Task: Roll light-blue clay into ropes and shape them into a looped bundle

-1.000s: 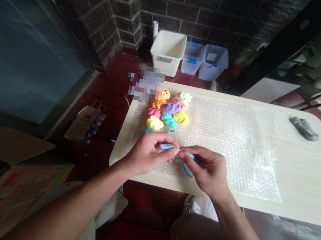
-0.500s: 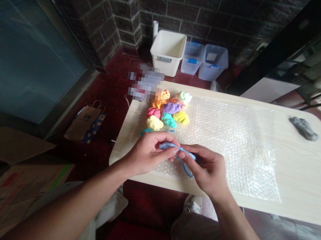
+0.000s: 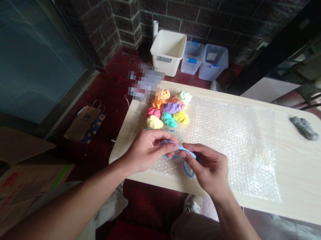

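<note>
A light blue strip of soft modelling clay [image 3: 186,151] is stretched between my two hands over the near edge of the bubble wrap. My left hand [image 3: 151,148] pinches its left end between thumb and fingers. The right end is in the thumb-and-finger pinch of my right hand [image 3: 208,166]. A curved blue loop [image 3: 188,169] shows below the right fingers; whether it joins the strip I cannot tell. Just beyond my left hand lie several clay lumps, among them a pale yellow lump [image 3: 154,122], a teal lump [image 3: 169,119], a purple lump [image 3: 171,108] and a bright yellow lump [image 3: 181,117].
Bubble wrap [image 3: 231,140] covers much of the pale wooden table [image 3: 311,179]. A grey object [image 3: 303,128] lies at the far right. Beyond the table stand a white bin [image 3: 167,64] and two clear bins. An open cardboard box [image 3: 11,189] and a paper bag [image 3: 83,122] are at left.
My hands have drawn slightly apart, the left one a little to the left and the right one to the right. More of the blue loop shows below them.
</note>
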{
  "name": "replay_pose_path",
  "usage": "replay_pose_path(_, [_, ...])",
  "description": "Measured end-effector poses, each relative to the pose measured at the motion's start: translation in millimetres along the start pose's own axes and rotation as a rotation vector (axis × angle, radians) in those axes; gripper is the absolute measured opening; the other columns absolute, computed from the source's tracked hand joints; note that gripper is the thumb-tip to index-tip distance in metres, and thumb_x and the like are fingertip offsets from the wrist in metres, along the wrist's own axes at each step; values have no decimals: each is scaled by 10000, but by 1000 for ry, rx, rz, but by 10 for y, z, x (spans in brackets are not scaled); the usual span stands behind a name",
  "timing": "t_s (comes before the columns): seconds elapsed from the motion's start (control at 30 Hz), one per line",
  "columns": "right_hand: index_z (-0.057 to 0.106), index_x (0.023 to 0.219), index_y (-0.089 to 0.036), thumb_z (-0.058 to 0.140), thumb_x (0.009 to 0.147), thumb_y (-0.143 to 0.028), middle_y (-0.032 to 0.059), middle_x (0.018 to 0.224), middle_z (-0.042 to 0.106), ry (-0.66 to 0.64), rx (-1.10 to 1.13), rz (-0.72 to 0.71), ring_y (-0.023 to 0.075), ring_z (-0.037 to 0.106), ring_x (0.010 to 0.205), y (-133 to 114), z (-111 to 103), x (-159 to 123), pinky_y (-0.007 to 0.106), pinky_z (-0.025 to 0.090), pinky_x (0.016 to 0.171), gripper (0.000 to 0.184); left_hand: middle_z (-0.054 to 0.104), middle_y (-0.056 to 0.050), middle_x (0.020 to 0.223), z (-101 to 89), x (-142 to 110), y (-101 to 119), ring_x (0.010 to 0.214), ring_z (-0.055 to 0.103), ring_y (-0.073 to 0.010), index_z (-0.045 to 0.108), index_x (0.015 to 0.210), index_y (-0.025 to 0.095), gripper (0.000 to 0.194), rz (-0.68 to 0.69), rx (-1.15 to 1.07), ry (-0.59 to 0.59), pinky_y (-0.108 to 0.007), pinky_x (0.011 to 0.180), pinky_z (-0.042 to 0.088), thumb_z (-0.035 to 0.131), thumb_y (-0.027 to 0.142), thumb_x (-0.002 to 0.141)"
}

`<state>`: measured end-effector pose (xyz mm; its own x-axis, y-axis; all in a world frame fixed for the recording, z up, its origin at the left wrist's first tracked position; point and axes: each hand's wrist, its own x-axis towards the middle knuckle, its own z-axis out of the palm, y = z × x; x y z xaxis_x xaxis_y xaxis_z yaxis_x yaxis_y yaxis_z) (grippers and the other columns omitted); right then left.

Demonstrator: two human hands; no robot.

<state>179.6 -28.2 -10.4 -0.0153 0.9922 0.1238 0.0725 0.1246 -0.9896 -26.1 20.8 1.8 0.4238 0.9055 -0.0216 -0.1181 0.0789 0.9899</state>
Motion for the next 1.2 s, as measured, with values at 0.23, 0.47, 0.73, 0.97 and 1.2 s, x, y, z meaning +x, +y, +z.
replay_pose_path(0.23, [855,1060,-286,868,875,-239,40,994,854,0,2,-22,198,790,849,-3,-3,1,304,610,747,191,760,-42,750,5,-3,-5,682,720,-120,785,968,122,198,-5,-1,-11,-211,670,579,836,292,882])
replay_pose_path(0.47, [858,1096,-303,841,902,-220,47,980,844,-18,-112,-105,206,772,849,-28,-16,21,325,578,738,212,784,-71,949,16,5,-40,707,732,-133,763,1112,147,373,-2,-65,-45,-245,691,622,898,321,812])
replay_pose_path(0.73, [847,1105,-279,844,901,-235,64,1024,840,-37,-65,-80,219,781,895,-35,-12,18,349,602,788,208,765,-54,741,19,-14,20,670,713,-133,800,951,124,214,-8,11,-22,-225,657,575,845,317,869])
replay_pose_path(0.97, [864,1026,-260,849,897,-239,64,969,853,-27,-20,-65,219,795,857,-79,3,18,345,631,771,132,778,-60,766,39,-22,21,670,709,-131,799,947,128,209,19,26,-22,-227,653,573,841,318,870])
replay_pose_path(1.2, [857,1034,-212,848,897,-360,76,908,852,-5,86,97,203,788,757,-74,9,24,329,657,721,202,816,-103,1062,18,-33,-17,962,771,-211,790,1087,175,237,184,325,18,-287,838,611,816,314,897])
